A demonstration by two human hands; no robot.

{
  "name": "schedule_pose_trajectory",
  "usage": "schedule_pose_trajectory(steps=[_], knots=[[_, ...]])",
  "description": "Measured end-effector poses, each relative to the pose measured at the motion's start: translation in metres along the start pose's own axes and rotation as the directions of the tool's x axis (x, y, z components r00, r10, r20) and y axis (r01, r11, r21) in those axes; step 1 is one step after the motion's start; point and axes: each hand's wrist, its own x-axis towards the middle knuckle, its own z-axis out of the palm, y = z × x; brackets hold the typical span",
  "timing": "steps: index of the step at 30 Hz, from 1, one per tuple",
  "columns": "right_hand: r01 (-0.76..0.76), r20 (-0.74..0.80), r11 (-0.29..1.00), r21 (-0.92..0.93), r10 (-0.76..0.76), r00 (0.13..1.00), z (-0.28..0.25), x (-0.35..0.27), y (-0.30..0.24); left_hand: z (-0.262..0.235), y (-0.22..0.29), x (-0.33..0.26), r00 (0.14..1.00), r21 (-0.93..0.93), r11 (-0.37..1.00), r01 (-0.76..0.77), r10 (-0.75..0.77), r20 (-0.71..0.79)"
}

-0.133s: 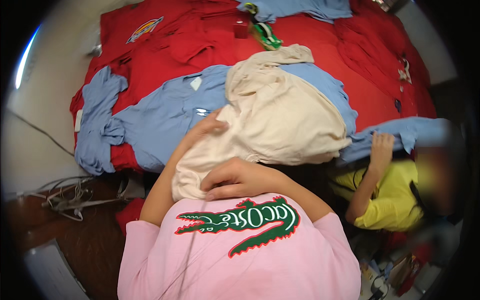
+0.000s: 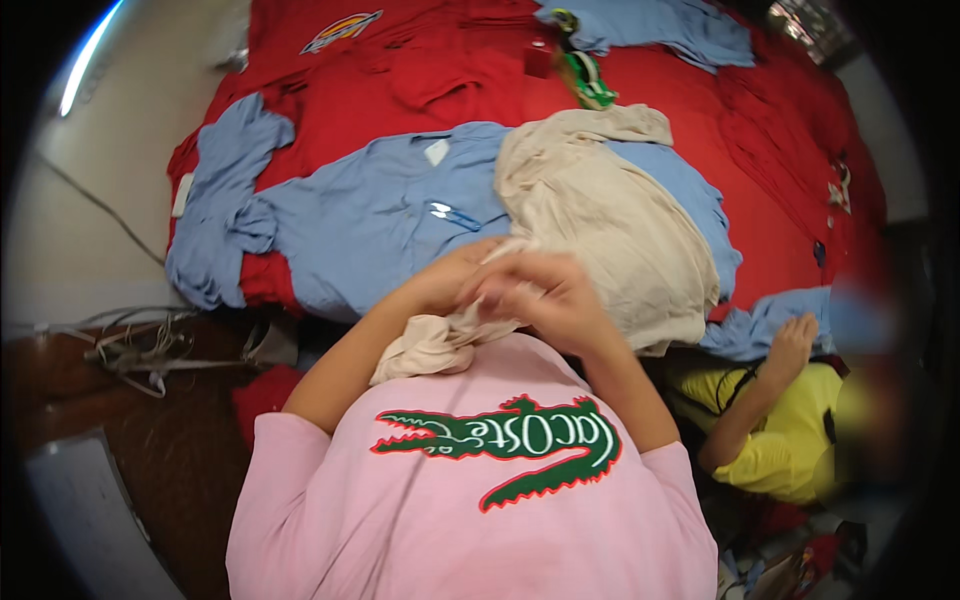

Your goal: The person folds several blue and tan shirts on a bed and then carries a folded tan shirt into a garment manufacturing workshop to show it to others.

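A cream-coloured garment point(image 2: 610, 230) lies spread over a light blue shirt point(image 2: 370, 200) in front of me. One part of it is gathered up in my hands, and a bunched end point(image 2: 430, 345) hangs down against my pink shirt. My left hand point(image 2: 468, 272) grips the gathered cloth, partly hidden behind the other hand. Close against it, my right hand point(image 2: 550, 300) has its fingers curled on the same cloth; they are slightly blurred. A small blue item point(image 2: 458, 217) with shiny white parts lies on the blue shirt, just beyond my left hand.
Red cloth point(image 2: 660, 85) covers the table, with more blue garments on it. A green-and-black item point(image 2: 588, 80) and a small red box point(image 2: 540, 60) sit farther back. At right, a person in yellow point(image 2: 780, 420) has a hand on blue cloth. Tangled cables point(image 2: 150, 355) lie at left.
My right hand has moved up from near my chest to beside my left hand. The near part of the cream garment is now bunched between them. The whole view has shifted slightly.
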Motion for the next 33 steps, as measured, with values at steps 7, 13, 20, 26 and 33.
schedule_pose_trajectory(steps=[7, 13, 20, 26, 33], knots=[[-0.081, -0.260, 0.793, -0.603, -0.099, 0.961, -0.043, 0.121, 0.139, -0.008, -0.051, -0.005, 0.983, 0.263, 0.953, 0.154, -0.175, 0.059], [-0.074, -0.093, 0.323, -0.943, -0.044, 0.995, -0.029, 0.139, 0.221, -0.041, -0.029, -0.066, 0.933, 0.652, 0.668, 0.360, -0.243, -0.265], [-0.162, -0.289, 0.394, -0.905, -0.289, 0.913, -0.127, 0.127, 0.123, -0.063, -0.040, -0.132, 0.923, 0.093, 0.994, 0.063, -0.022, -0.385], [-0.139, -0.148, 0.088, -0.986, -0.104, 0.984, -0.153, 0.147, 0.122, -0.051, 0.014, -0.177, 0.928, 0.219, 0.971, -0.092, 0.163, -0.335], [0.159, -0.452, 0.869, -0.468, -0.391, 0.802, -0.154, 0.115, 0.090, -0.075, 0.034, -0.271, 0.721, 0.543, 0.834, -0.100, 0.437, -0.539]])
